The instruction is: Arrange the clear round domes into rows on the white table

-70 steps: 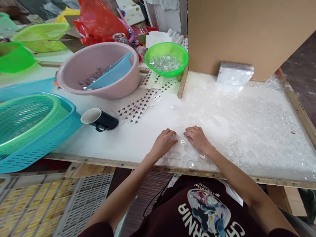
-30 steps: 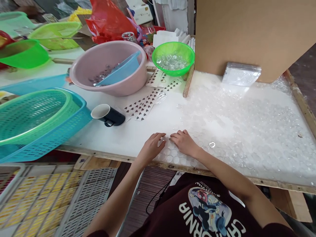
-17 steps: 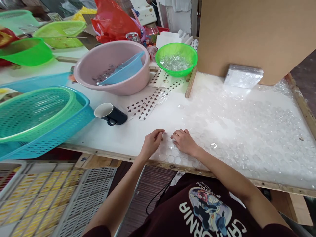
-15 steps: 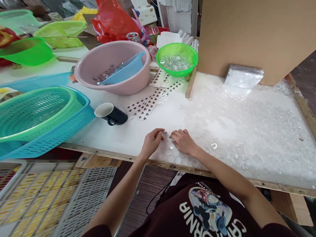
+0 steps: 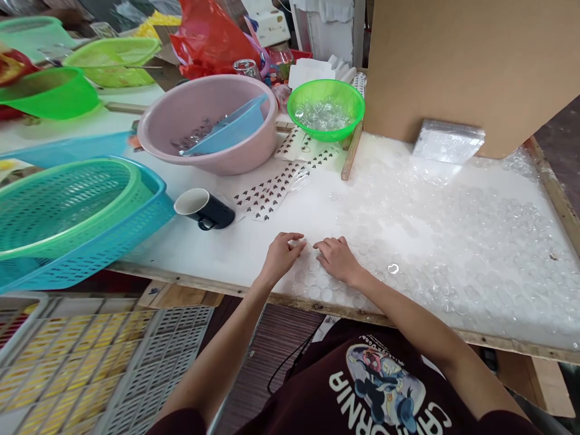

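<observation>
Both my hands are low over the white tabletop (image 5: 254, 257), near its front edge. My left hand (image 5: 281, 254) has its index finger and thumb apart, with nothing visible between them. My right hand (image 5: 338, 258) rests palm down, fingers bent toward the surface and the thumb apart below them. Nothing shows in it, though the underside of its fingers is hidden. Small clear round discs (image 5: 327, 294) lie flat around and below the right hand. Left of my hands, a dark mug (image 5: 212, 211) lies tilted on its side beside sheets of small printed stickers (image 5: 267, 192).
More clear discs (image 5: 489, 241) cover the table's right side. Behind stand a green bowl (image 5: 302, 124) of clear pieces, a pink basin (image 5: 217, 162) and a cardboard panel (image 5: 453, 66). A plastic-wrapped stack (image 5: 448, 141) leans there. Nested baskets (image 5: 149, 226) overhang the front left edge.
My left index finger and thumb have spread apart; the small greyish thing seen at those fingertips no longer shows. My right hand has barely moved.
</observation>
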`<state>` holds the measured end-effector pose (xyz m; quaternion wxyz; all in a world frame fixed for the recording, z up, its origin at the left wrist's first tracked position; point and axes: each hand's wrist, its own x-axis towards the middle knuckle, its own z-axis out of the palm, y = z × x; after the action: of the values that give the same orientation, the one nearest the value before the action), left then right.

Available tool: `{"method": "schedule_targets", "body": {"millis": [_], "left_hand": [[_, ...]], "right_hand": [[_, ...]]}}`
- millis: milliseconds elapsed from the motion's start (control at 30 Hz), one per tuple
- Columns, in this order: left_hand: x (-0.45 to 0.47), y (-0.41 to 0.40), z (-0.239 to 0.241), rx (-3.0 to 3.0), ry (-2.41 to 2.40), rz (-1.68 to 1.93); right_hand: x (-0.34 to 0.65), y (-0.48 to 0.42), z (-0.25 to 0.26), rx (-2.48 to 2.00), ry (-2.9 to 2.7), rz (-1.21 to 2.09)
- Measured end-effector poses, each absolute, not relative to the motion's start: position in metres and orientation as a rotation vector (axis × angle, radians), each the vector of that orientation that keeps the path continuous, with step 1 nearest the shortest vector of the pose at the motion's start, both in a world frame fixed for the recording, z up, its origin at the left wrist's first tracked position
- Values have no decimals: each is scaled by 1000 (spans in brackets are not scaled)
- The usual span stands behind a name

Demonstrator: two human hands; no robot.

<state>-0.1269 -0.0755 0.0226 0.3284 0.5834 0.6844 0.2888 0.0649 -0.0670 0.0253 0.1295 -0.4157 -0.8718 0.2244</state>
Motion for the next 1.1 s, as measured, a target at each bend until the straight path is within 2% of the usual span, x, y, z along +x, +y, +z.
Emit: {"method": "schedule_targets", "body": {"millis": [233, 433, 600, 733, 933, 1100], "left_hand": [[-127, -79, 18, 1962, 1839, 434], [-128, -75, 13, 2152, 1833, 546], [-134, -89, 21, 2231, 1605, 633], [-130, -108, 23, 2247, 1416, 542], [-114, -111, 21, 2132, 1486, 559], [-115, -104, 27, 1772, 1516, 524]], "right_hand": [[78, -73, 22, -1201, -2541, 537], [94, -81, 22, -1188, -2551, 519], [102, -88, 28, -1066, -2580, 555], [91, -92, 29, -919, -2634, 595], [84, -88, 25, -1049, -2645, 575], [96, -87, 25, -1163, -2594, 554]]}}
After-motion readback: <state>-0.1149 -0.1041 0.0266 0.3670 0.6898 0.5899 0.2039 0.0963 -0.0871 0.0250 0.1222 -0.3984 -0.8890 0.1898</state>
